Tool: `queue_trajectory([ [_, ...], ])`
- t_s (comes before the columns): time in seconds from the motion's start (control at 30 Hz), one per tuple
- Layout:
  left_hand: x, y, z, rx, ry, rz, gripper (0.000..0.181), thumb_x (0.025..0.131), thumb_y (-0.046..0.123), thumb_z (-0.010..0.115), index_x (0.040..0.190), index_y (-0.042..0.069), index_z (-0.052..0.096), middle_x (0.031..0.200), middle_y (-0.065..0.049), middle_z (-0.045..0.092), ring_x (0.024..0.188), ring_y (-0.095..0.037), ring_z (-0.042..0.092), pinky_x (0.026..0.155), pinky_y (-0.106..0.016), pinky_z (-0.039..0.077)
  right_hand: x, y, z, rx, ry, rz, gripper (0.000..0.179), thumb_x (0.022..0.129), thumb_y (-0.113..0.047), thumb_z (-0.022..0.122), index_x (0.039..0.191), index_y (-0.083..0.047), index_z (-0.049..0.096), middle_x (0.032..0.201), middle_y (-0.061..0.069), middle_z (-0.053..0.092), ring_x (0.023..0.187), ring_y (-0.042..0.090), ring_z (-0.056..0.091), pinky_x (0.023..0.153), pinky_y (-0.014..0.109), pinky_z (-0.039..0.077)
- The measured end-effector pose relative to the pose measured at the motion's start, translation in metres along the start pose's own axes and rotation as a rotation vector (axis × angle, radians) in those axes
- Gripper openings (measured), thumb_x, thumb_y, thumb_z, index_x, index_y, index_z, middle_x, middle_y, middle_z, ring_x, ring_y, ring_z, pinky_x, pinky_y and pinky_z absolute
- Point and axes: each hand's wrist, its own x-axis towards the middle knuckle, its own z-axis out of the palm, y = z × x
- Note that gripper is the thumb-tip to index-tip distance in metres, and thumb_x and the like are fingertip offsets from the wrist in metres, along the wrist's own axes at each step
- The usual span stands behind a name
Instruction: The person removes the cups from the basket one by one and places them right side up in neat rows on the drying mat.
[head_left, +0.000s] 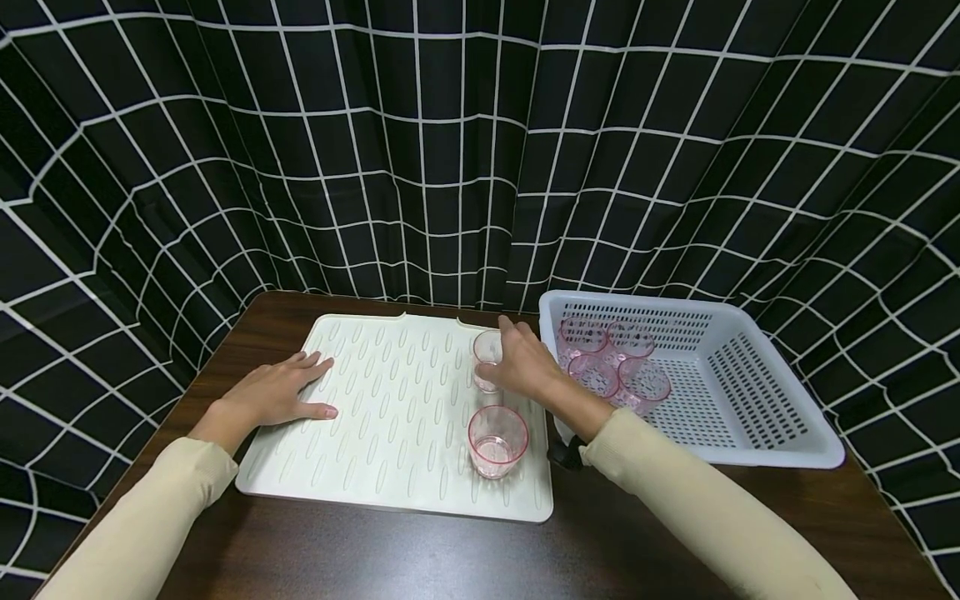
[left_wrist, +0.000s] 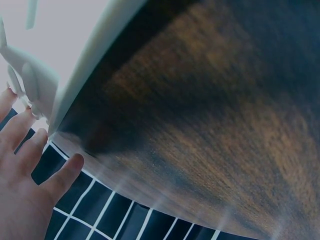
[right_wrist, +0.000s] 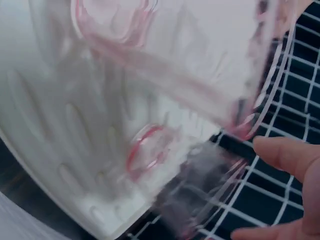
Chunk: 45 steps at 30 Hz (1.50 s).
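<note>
In the head view my right hand [head_left: 521, 360] holds a clear pink-rimmed glass [head_left: 487, 343] over the back right part of a white ridged mat [head_left: 390, 400]. The thumb lies across the front of the glass, with the fingers behind it. That glass [right_wrist: 175, 82] looms large and blurred in the right wrist view, and another pink-rimmed form [right_wrist: 145, 152] shows beyond it over the mat. A second glass [head_left: 498, 442] stands upright near the mat's front right corner. My left hand [head_left: 273, 392] rests with spread fingers on the mat's left edge.
A white perforated basket [head_left: 765, 417] stands right of the mat, with several pink-rimmed glasses [head_left: 592, 375] grouped at its left side. Dark wood table [head_left: 360, 550] surrounds the mat. A black curtain with a white grid [head_left: 450, 167] hangs behind and at both sides.
</note>
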Motion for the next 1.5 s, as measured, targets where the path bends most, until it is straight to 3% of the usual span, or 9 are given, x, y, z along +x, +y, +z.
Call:
queue_trajectory([
  [0.17,-0.001,0.001,-0.002,-0.002,0.000,0.002,0.104,0.078,0.078,0.061,0.151,0.007,0.041,0.154,-0.026,0.036,0.142,-0.048,0.031,0.104,-0.069,0.031,-0.014,-0.013,-0.013,0.059,0.028,-0.063,0.097,0.086,-0.034,0.077,0.158,-0.003,0.021,0.156,0.025,0.031,0.142,0.038,0.037,0.110,0.054,0.037],
  [0.37,-0.001,0.000,-0.001,-0.007,0.003,0.004,0.103,0.079,0.077,0.061,0.151,0.006,0.041,0.155,-0.026,0.035,0.142,-0.049,0.030,0.105,-0.069,0.032,-0.027,-0.018,-0.040,0.175,-0.022,-0.187,0.097,0.083,-0.035,0.079,0.158,-0.008,0.023,0.159,0.016,0.032,0.144,0.034,0.035,0.112,0.053,0.035],
  [0.57,0.002,-0.002,0.001,0.001,-0.002,0.007,0.103,0.079,0.076,0.062,0.152,0.006,0.041,0.154,-0.026,0.035,0.142,-0.049,0.030,0.104,-0.069,0.032,-0.025,0.019,-0.071,0.321,-0.137,-0.422,0.094,0.082,-0.021,0.084,0.156,-0.006,0.029,0.158,0.011,0.035,0.145,0.029,0.036,0.116,0.048,0.029],
  [0.67,0.003,-0.003,0.000,0.002,-0.001,0.012,0.103,0.079,0.076,0.062,0.151,0.007,0.041,0.154,-0.026,0.036,0.142,-0.049,0.031,0.104,-0.069,0.033,-0.022,0.045,-0.087,0.339,-0.194,-0.460,0.094,0.080,-0.017,0.085,0.155,-0.005,0.030,0.158,0.012,0.036,0.145,0.029,0.034,0.117,0.049,0.027],
  [0.83,0.002,-0.002,-0.002,0.007,0.006,0.011,0.102,0.079,0.076,0.062,0.151,0.006,0.042,0.154,-0.026,0.036,0.141,-0.049,0.032,0.103,-0.069,0.033,-0.020,0.090,-0.109,0.348,-0.231,-0.379,0.092,0.082,-0.018,0.084,0.155,-0.005,0.031,0.158,0.015,0.036,0.146,0.034,0.033,0.115,0.054,0.029],
  [1.03,0.001,0.000,-0.004,0.004,0.005,0.007,0.102,0.079,0.075,0.063,0.151,0.006,0.042,0.154,-0.027,0.037,0.141,-0.049,0.033,0.103,-0.070,0.033,-0.023,0.134,-0.121,0.303,-0.251,-0.288,0.083,0.082,-0.016,0.083,0.150,0.001,0.037,0.153,0.022,0.041,0.140,0.041,0.039,0.110,0.055,0.034],
  [1.33,0.002,-0.003,0.000,0.017,-0.002,0.006,0.103,0.079,0.077,0.061,0.151,0.007,0.042,0.154,-0.026,0.036,0.141,-0.048,0.032,0.103,-0.069,0.033,-0.028,0.176,-0.133,0.280,-0.326,-0.173,0.066,0.084,-0.013,0.081,0.139,0.007,0.050,0.139,0.027,0.054,0.128,0.047,0.051,0.102,0.060,0.042],
  [1.5,0.004,-0.005,0.002,0.017,-0.004,0.014,0.104,0.079,0.078,0.060,0.152,0.007,0.041,0.155,-0.025,0.035,0.142,-0.048,0.031,0.103,-0.069,0.033,-0.031,0.192,-0.136,0.173,-0.328,-0.141,0.060,0.083,-0.019,0.082,0.130,0.006,0.057,0.130,0.025,0.060,0.123,0.046,0.055,0.100,0.060,0.045],
])
